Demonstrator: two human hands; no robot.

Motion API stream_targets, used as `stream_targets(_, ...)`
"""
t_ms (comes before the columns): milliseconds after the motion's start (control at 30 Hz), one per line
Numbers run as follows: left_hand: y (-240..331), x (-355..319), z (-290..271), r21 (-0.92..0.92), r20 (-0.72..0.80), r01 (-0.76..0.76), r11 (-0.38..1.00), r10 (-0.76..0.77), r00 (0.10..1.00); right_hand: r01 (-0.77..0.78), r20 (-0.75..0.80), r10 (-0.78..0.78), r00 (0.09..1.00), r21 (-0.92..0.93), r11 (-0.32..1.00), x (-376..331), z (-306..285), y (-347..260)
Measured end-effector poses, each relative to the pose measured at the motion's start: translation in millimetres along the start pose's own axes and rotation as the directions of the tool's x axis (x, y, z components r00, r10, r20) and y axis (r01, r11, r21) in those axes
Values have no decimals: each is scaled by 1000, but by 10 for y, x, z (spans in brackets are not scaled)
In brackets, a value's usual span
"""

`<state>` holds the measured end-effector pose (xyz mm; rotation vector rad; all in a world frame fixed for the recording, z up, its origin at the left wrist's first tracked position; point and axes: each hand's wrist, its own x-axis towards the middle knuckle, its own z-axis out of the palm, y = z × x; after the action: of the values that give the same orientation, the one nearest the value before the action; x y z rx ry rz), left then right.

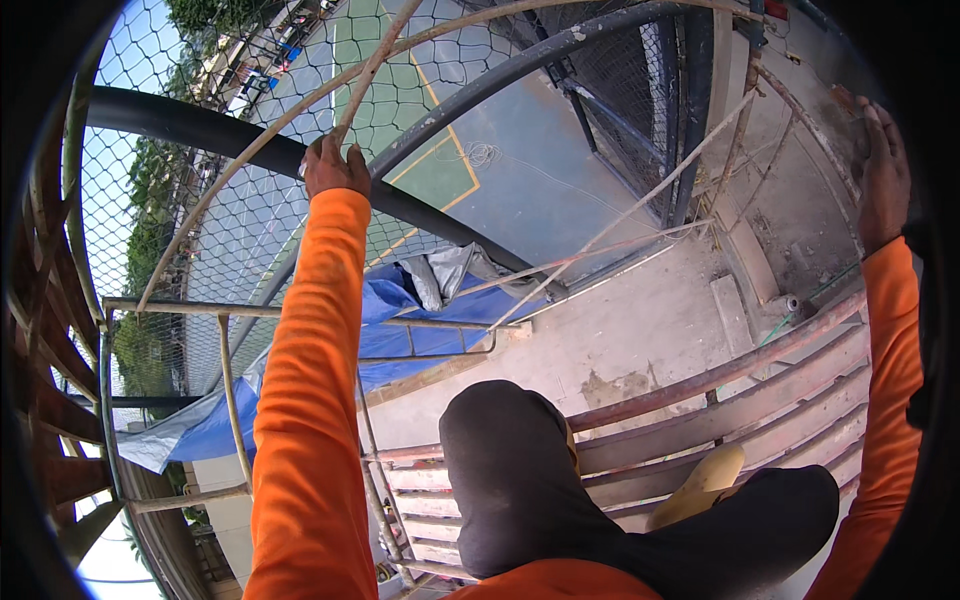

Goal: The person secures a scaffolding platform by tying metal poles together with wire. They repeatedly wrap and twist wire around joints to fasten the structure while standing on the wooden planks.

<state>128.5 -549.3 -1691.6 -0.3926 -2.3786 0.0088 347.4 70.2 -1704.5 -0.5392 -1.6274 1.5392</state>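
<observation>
High up on scaffolding, my left hand (pixel 335 167) is closed around a thin, rusty scaffold brace (pixel 372 82), beside a thick dark metal pipe (pixel 430 213). At the far right, my right hand (pixel 884 178) is raised with its fingers stretched upward, beside a scaffold frame (pixel 815 125). Nothing shows in that hand, though the dark rim of the picture cuts off part of it. Both arms wear orange sleeves. My legs, in dark trousers, are bent over a slatted scaffold platform (pixel 740 395), and a yellowish boot (pixel 700 485) rests on its slats.
Black netting (pixel 240 215) stretches behind the pipes. Far below lie a green and grey sports court (pixel 375 90) and a dusty concrete floor (pixel 620 340). Blue tarpaulin (pixel 400 370) hangs by a scaffold frame (pixel 235 405) at left. Thin braces (pixel 630 212) cross ahead.
</observation>
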Motion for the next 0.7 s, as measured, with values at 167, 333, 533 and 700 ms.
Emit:
stream_targets(167,-357,1138,207,163,6,-235,958,238,971,98,774,233,589,-355,930,-1172,1079,937)
stream_targets(333,-570,1740,552,-91,390,-174,981,196,900,72,741,149,655,-257,964,-1495,2192,1084)
stream_targets(533,-659,1984,509,-284,555,-74,956,226,800,143,599,-56,799,-98,985,-1424,3081,906)
stream_targets(700,-627,1982,482,-218,563,-48,975,166,809,206,533,-114,838,-117,972,-1118,3573,819)
